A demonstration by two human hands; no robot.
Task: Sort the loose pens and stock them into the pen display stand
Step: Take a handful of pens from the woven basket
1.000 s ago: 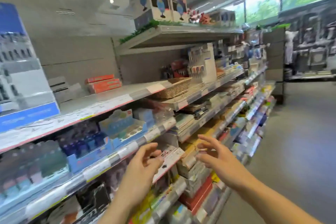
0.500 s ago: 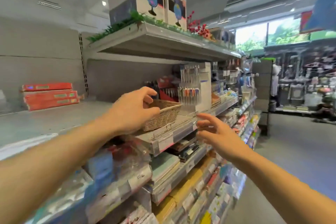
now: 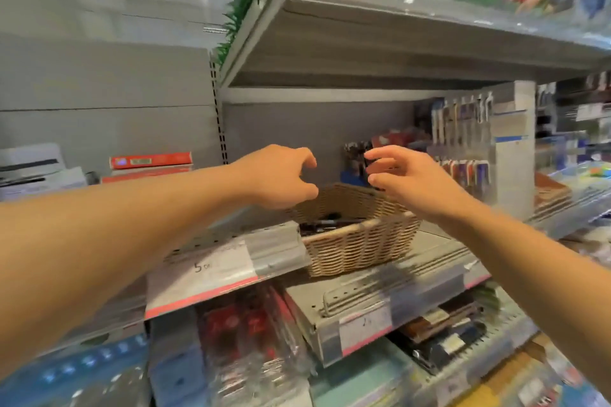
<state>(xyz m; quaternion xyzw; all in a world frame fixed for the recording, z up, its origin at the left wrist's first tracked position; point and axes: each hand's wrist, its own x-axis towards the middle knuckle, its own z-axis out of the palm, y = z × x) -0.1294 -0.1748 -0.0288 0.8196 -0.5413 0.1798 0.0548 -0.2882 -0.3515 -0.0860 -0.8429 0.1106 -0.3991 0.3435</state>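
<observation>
At frame centre, both hands, left hand [image 3: 281, 175] and right hand [image 3: 408, 180], hover with loosely curled, empty fingers above a tan woven wicker basket [image 3: 358, 241] holding dark pens [image 3: 322, 223].

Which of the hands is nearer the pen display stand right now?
Right. The right hand hovers over the basket's right end, just left of the pen display stand; the left hand is over its left end, farther away.
</observation>
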